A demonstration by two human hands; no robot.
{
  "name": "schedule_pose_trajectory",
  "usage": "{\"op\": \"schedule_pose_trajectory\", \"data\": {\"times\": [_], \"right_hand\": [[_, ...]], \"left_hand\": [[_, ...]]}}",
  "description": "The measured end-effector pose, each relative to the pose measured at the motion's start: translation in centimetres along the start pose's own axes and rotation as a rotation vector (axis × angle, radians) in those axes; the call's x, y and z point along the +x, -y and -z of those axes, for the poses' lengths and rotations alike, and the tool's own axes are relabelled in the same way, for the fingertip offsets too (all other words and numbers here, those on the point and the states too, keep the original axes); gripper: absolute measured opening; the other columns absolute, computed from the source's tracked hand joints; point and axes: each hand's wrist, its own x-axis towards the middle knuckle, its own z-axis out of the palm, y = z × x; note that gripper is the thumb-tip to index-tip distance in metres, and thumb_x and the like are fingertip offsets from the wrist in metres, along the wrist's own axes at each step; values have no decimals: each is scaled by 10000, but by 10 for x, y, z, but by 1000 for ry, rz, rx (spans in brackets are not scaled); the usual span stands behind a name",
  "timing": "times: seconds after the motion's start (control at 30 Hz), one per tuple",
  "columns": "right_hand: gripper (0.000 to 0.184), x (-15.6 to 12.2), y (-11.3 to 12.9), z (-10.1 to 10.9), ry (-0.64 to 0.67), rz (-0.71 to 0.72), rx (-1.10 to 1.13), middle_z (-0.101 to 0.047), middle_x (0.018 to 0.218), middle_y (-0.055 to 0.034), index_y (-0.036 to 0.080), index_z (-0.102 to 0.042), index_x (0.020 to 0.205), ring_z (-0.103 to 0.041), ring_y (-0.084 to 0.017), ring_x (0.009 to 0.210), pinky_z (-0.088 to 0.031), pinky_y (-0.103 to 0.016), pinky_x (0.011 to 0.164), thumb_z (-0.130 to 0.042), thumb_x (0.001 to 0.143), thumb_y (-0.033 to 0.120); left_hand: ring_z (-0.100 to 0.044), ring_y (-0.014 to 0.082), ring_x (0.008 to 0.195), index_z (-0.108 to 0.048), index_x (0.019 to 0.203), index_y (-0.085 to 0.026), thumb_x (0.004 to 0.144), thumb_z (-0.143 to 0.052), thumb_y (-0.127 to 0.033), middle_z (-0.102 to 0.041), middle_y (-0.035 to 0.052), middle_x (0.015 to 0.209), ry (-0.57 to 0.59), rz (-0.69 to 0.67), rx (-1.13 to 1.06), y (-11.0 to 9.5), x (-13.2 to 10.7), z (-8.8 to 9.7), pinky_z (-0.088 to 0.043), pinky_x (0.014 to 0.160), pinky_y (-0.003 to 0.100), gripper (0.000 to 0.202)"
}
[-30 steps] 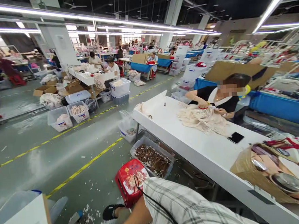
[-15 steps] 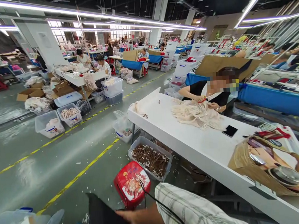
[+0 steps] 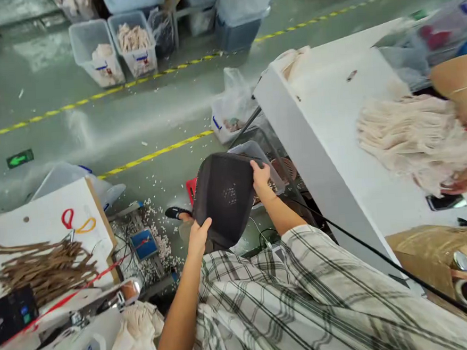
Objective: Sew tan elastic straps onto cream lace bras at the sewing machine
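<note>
A dark, rounded mesh cushion (image 3: 226, 196) is held up in front of me over the floor, between two worktables. My left hand (image 3: 198, 237) grips its lower left edge with the fingers curled round it. My right hand (image 3: 261, 176) grips its upper right edge, thumb on top. Both my arms reach forward from my plaid shirt (image 3: 306, 298). Behind the cushion I see a corner of a red stool (image 3: 191, 186) and a clear bin (image 3: 256, 151).
A white table (image 3: 313, 116) on the right carries a cream bundle of cords (image 3: 410, 130), handled by a co-worker's arm (image 3: 454, 79), plus a phone (image 3: 445, 201) and a cardboard box (image 3: 422, 247). Left: a white board with red scissors (image 3: 77, 223) and brown strips (image 3: 44, 268). Bins (image 3: 96, 46) stand beyond the yellow line.
My head has tipped down from the hall to my lap. The dark cushion has come up from the lower left, and both hands now hold it.
</note>
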Motion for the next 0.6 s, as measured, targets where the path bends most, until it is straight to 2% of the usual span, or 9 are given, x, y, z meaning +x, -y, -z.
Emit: {"op": "schedule_pose_trajectory", "data": {"times": [0.03, 0.1, 0.17, 0.23, 0.33, 0.4, 0.53, 0.6], "right_hand": [[386, 9, -16, -11, -38, -42, -14, -607, 1328, -119, 148, -562, 1304, -622, -220, 1153, -534, -439, 976, -577, 980, 359], [444, 18, -47, -31, -95, -107, -29, -596, 1353, -162, 93, -500, 1357, -608, -218, 1176, -511, -392, 998, -552, 986, 331], [498, 21, -71, -52, -138, -151, -34, -607, 1334, -211, 18, -456, 1373, -603, -207, 1167, -481, -340, 1009, -550, 975, 301], [524, 24, -85, -76, -171, -174, -44, -631, 1298, -216, 18, -470, 1364, -612, -218, 1143, -465, -334, 1012, -588, 942, 305], [508, 33, -90, -109, -191, -160, -83, -668, 1241, -172, 111, -526, 1337, -632, -238, 1101, -458, -359, 1007, -638, 898, 343], [503, 42, -88, -123, -193, -123, -122, -667, 1242, -159, 156, -527, 1339, -631, -251, 1109, -444, -375, 1021, -632, 897, 373], [498, 70, -83, -140, -199, -69, -211, -616, 1304, -206, 144, -467, 1379, -594, -291, 1187, -398, -428, 1064, -551, 939, 363], [499, 90, -84, -147, -202, -45, -265, -591, 1328, -231, 130, -430, 1402, -580, -295, 1208, -392, -442, 1065, -503, 961, 352]], "left_hand": [[-668, 233, 1122, -679, 1241, -170, 909, -672, -300, -719, 100, 1229, 15, 14, -5, 12, 7, -4, -513, 1002, 371, 357], [-662, 245, 1154, -679, 1270, -166, 884, -669, -246, -729, 89, 1232, 44, 14, 5, 27, 26, -14, -495, 1011, 334, 394], [-664, 261, 1153, -679, 1274, -148, 869, -653, -213, -730, 96, 1232, 77, 3, 39, 34, 48, -24, -495, 1007, 345, 411], [-667, 286, 1145, -698, 1233, -124, 849, -654, -203, -735, 118, 1212, 103, -2, 85, 39, 69, -33, -492, 1007, 371, 395], [-652, 308, 1171, -708, 1200, -106, 841, -665, -226, -731, 146, 1206, 101, -3, 137, 50, 93, -47, -474, 1027, 390, 381], [-648, 289, 1179, -687, 1234, -116, 866, -653, -268, -726, 140, 1217, 73, 2, 142, 59, 104, -55, -471, 1030, 375, 400], [-666, 251, 1130, -672, 1242, -144, 876, -677, -332, -749, 108, 1152, 31, 46, 125, 83, 130, -71, -501, 990, 349, 411], [-679, 251, 1090, -678, 1196, -137, 869, -699, -355, -752, 109, 1112, 39, 84, 127, 97, 145, -77, -511, 976, 372, 393]]}}
